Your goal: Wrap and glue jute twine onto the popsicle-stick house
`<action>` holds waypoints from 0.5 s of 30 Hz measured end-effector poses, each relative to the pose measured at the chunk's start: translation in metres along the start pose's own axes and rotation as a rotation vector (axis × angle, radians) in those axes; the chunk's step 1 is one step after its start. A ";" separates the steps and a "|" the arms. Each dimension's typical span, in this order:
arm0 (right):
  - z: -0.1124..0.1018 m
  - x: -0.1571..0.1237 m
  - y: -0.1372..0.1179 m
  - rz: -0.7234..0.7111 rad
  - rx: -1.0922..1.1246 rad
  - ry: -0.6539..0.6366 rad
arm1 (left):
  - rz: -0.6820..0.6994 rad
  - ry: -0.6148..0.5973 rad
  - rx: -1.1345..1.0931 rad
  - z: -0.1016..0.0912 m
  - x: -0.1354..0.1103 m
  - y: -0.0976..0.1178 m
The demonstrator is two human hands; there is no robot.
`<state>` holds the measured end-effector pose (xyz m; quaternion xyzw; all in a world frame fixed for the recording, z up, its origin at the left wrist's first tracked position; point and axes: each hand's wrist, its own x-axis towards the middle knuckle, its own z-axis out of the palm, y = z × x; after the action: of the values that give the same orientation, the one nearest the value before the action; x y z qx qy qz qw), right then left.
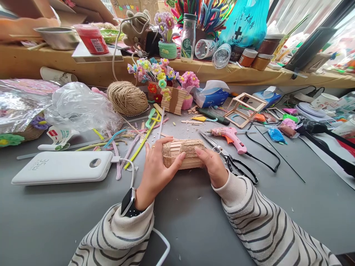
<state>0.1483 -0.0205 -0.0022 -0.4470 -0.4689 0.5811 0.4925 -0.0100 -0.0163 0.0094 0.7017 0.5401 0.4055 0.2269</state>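
A small cylinder of wooden craft sticks [181,153], wound at both ends with jute twine, lies on its side on the grey table [194,221]. My left hand [156,170] wraps round its left end, thumb pressed on the sticks. My right hand [212,166] grips the right end, fingers curled over the twine. A strand of twine runs from the cylinder back toward the jute ball [127,98]. A dark watch sits on my left wrist.
Scissors [230,159] and a pink glue gun [230,136] lie just right of my hands. A white power bank [63,167] with cable lies left. Pipe cleaners, plastic bags, pipe-cleaner flowers [159,75], a tissue pack and a wooden stick frame [244,107] crowd the back.
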 end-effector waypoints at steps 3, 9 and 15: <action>-0.002 0.001 0.001 0.014 0.038 0.010 | -0.003 -0.001 0.000 0.000 0.000 0.000; -0.011 0.004 -0.005 -0.074 0.084 0.146 | -0.014 -0.004 0.002 0.000 -0.001 0.000; -0.027 0.009 -0.013 -0.133 0.063 0.444 | -0.028 -0.010 0.004 -0.001 -0.001 0.000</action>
<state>0.1755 -0.0081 0.0057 -0.5165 -0.3589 0.4491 0.6346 -0.0107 -0.0173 0.0098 0.6967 0.5494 0.3977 0.2336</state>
